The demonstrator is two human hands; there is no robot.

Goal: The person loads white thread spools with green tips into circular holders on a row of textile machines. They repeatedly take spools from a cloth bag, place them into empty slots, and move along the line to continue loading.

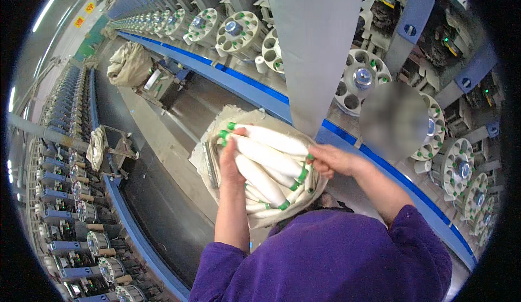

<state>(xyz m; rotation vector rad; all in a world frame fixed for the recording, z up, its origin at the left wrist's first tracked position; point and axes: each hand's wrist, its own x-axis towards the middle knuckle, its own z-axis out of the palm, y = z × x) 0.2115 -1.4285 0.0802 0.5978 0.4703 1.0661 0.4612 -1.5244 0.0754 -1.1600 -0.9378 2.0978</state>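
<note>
White yarn bobbins (267, 155) with green ends lie side by side over a cloth-lined bag (209, 133) in front of me. My left hand (230, 163) wraps round the left ends of the upper bobbins, its thumb near their green tips. At their other end, my right hand (328, 159) has its fingers curled in at the tip of the topmost bobbin (279, 140). Several more bobbins (258, 207) rest lower in the bag, partly covered by the held ones. My purple sleeves and top fill the lower part of the view.
On the right runs a winding machine with round bobbin magazines (239, 30) and a blue rail (244, 79). A grey panel (320, 41) rises beside the bag. Another machine row (81, 204) lines the left. Bagged carts (130, 65) stand along the aisle floor (168, 193).
</note>
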